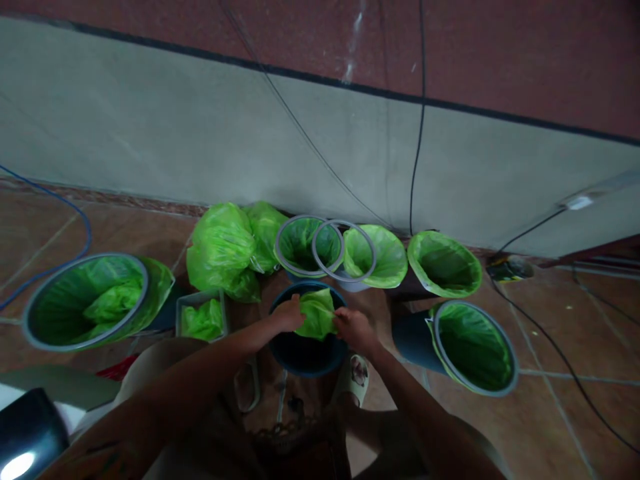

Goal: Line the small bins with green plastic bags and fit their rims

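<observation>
A crumpled green plastic bag [317, 316] is stretched between my two hands, over a dark blue bin [309, 365] on the floor in front of me. My left hand [289, 315] grips the bag's left side, its fingers partly hidden. On the right side, my right hand [354, 328] pinches the bag's edge. The inside of this bin looks dark, with no liner on its rim. Behind it stand a grey-rimmed bin lined in green [299, 272] and a second lined bin [387, 257], with a loose grey ring [371, 272] lying across them.
Full green bags [223, 243] lean by the wall. At left are a large lined bin [35, 333] and a small grey box [225, 313] holding green plastic. Two more lined bins [445, 263] stand at right. A black cable [555, 350] crosses the floor; a blue cable [89, 233] lies left.
</observation>
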`<state>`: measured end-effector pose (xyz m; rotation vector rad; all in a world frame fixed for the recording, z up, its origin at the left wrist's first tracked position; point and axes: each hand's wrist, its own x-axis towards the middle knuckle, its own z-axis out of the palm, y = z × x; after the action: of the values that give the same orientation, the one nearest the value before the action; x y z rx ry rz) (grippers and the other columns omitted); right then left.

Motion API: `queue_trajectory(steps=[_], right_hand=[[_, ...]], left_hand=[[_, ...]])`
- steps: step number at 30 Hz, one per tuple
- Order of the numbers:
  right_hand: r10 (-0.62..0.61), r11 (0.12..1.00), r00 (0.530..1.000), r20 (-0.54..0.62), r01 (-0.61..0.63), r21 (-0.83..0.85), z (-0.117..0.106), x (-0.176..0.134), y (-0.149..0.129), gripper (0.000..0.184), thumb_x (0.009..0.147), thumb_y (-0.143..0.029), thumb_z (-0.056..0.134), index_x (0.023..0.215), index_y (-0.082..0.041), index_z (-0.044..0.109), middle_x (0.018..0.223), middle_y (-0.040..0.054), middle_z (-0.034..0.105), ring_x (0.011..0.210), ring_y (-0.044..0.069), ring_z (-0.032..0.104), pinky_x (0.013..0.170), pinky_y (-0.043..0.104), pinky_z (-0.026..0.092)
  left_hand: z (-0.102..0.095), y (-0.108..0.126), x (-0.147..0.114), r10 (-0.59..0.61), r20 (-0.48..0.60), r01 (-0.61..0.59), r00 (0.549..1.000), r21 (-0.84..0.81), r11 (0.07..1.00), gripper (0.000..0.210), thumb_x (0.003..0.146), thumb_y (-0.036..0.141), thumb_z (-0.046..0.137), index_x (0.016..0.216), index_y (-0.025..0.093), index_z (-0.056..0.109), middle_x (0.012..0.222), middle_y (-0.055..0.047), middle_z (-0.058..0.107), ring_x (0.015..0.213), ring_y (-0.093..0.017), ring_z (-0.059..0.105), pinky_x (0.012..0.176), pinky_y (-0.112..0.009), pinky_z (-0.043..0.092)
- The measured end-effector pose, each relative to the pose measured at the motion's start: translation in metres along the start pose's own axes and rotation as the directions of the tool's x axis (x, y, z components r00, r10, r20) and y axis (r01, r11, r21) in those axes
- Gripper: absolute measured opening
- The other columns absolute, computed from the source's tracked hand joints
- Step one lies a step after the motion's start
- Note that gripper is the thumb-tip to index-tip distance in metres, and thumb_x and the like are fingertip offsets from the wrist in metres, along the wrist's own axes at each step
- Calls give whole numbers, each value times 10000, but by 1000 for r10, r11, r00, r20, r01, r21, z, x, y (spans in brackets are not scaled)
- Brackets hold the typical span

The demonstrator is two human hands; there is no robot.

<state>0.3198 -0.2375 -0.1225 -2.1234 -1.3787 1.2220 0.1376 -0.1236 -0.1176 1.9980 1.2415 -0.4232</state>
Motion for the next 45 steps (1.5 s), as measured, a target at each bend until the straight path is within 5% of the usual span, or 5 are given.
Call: queue_trajectory(steps=[9, 18, 32, 41, 45], right_hand=[[101, 995, 858, 504, -89, -49, 20, -20, -4, 119, 889, -225, 515, 946, -183, 611, 582, -1, 622, 483, 166, 630, 432, 211, 401], [-104, 944, 992, 72, 122, -306, 1, -3, -13, 183, 915, -295, 580, 974, -193, 719, 959, 75, 744, 881, 197, 680, 738, 259, 442], [-211, 962, 973, 93, 224, -158, 25, 1, -4, 253, 824, -131, 571, 1056, -178, 660, 1034, 82, 727, 962, 207, 671, 870, 291, 479], [-151, 943, 981, 125, 181, -280, 18, -4, -16, 321, 786, -43, 504, 1022, -147, 696, 937, 96, 736, 892, 206, 681, 782, 270, 476], [-67, 954, 943, 327, 156, -256, 17, -11, -20, 154, 770, -60, 576, 795, -150, 698, 756, 70, 719, 760, 197, 691, 673, 251, 464]], left_hand=[[2, -8, 6, 58, -139, -54, 989, 30, 998, 654, 849, 117, 519, 1488, 160, 387, 1158, -150, 717, 1066, -261, 687, 909, -332, 486], [15, 0, 4, 376, -17, -375, 926, -126, 918, 293, 734, 101, 560, 992, 199, 656, 837, -4, 684, 787, -163, 633, 700, -239, 458], [18, 2, 4, 372, -12, -356, 928, -317, 879, 304, 700, 100, 490, 825, 152, 762, 708, -4, 695, 668, -136, 606, 627, -220, 429], [4, 0, 8, 67, -215, -111, 974, -202, 973, 409, 904, 389, 500, 697, 140, 749, 635, -59, 681, 695, -181, 645, 632, -248, 427], [1, -9, 21, -94, -342, -43, 935, -372, 927, 251, 859, 202, 528, 890, 160, 774, 836, -64, 761, 818, -182, 687, 697, -245, 484]])
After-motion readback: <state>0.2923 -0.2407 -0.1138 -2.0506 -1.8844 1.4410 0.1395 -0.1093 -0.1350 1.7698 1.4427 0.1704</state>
